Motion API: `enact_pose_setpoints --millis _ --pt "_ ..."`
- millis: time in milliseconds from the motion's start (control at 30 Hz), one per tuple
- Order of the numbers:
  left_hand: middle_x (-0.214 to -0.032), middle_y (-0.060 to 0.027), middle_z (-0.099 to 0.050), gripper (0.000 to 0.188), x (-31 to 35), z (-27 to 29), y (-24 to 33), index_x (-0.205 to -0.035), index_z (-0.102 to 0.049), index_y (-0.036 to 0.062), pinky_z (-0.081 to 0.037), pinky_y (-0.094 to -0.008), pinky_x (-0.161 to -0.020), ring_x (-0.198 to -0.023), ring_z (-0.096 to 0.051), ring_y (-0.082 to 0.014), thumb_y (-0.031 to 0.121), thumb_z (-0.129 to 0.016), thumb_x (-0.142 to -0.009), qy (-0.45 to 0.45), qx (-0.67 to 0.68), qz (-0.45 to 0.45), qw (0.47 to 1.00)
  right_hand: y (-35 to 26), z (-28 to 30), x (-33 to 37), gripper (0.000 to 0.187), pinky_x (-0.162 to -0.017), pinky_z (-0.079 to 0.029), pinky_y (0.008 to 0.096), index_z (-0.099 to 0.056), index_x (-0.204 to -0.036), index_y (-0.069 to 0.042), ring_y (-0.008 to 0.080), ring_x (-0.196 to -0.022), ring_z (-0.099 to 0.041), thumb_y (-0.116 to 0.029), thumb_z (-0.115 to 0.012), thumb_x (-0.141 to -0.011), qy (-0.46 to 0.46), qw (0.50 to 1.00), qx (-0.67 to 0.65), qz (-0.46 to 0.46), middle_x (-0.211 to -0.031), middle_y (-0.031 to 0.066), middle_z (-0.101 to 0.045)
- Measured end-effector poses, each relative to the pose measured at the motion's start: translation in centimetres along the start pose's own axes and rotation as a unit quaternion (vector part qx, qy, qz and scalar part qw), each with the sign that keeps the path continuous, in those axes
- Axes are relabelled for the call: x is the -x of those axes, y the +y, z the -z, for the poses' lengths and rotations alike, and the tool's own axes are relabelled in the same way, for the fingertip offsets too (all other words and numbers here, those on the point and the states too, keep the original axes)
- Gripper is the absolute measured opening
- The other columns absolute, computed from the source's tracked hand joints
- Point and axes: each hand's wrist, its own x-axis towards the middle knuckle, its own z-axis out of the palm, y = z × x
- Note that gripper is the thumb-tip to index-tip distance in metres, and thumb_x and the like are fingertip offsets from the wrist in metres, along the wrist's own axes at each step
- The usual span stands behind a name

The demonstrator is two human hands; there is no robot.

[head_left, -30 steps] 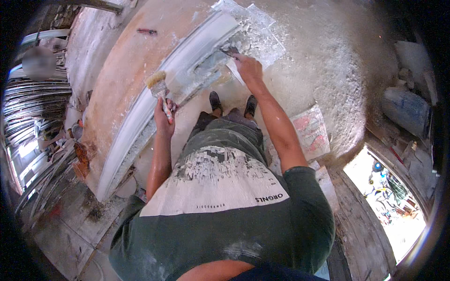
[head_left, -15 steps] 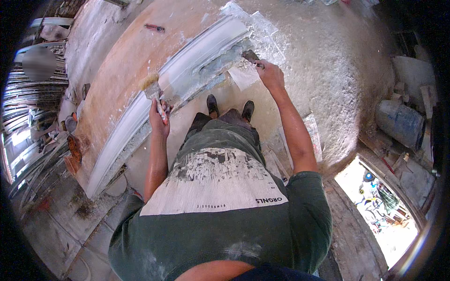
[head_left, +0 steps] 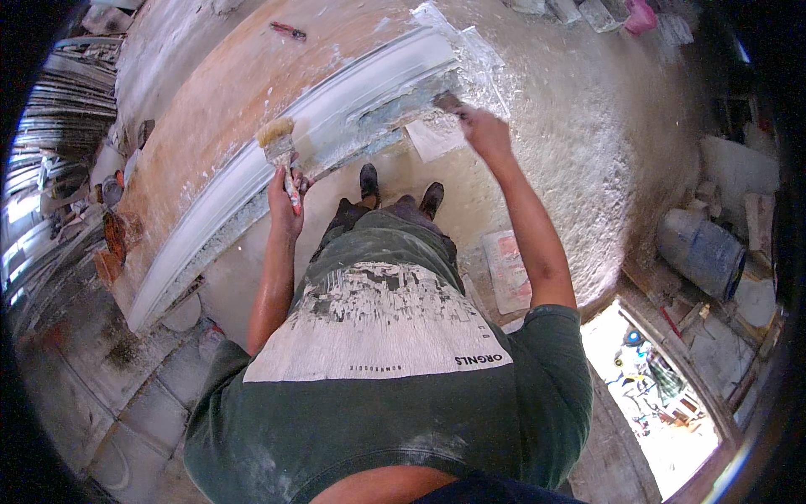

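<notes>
A long white plaster moulding [head_left: 206, 206] with ridged profile lies across the orange-brown work surface [head_left: 214, 113]. My left hand [head_left: 286, 200] is closed round the handle of a flat paintbrush [head_left: 278, 144], its yellowish bristles up at the moulding's face. Over the far right part of the moulding, my right hand [head_left: 487, 134] grips a small putty knife [head_left: 448, 102]. Its blade is by the rough grey-white inner edge of the moulding; whether it touches, I cannot tell. The right hand is slightly blurred.
A red-handled tool [head_left: 288, 32] lies on the far part of the surface. Near the putty knife is a white sheet [head_left: 434, 140]. A printed bag [head_left: 509, 270] lies by my right forearm. At the right stands a blue barrel [head_left: 699, 254]; stacked strips [head_left: 75, 105] are at the left.
The whole view has shifted a little. My left hand with the paintbrush is slightly higher in the picture; my right hand still grips the putty knife, at nearly the same spot.
</notes>
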Motion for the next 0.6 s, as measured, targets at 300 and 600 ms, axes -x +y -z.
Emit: enact_pose_setpoints --millis 300,600 --pt "-0.065 0.0012 -0.043 0.04 1.1 0.7 0.0 -0.121 -0.05 0.0002 -0.045 -0.033 -0.074 -0.063 -0.045 -0.0126 0.032 -0.035 -0.102 0.043 0.021 -0.013 0.999 -7.9 -6.8 3.0 0.024 -0.055 -0.052 0.0459 -0.058 -0.112 -0.02 0.0344 -0.064 -0.064 -0.019 -0.053 -0.089 0.016 0.998 0.029 0.051 -0.08 0.0153 -0.06" --pt "-0.064 0.0004 -0.044 0.032 1.4 0.9 0.3 -0.111 -0.051 0.0041 -0.045 -0.0336 -0.073 -0.061 -0.045 -0.0137 0.032 -0.038 -0.101 0.027 0.031 -0.012 0.999 -9.4 -8.4 0.3 0.029 -0.053 -0.051 0.0432 -0.054 -0.115 -0.014 0.0307 -0.061 -0.062 -0.012 -0.05 -0.086 0.101 0.991 0.048 0.077 -0.078 0.0143 -0.057"
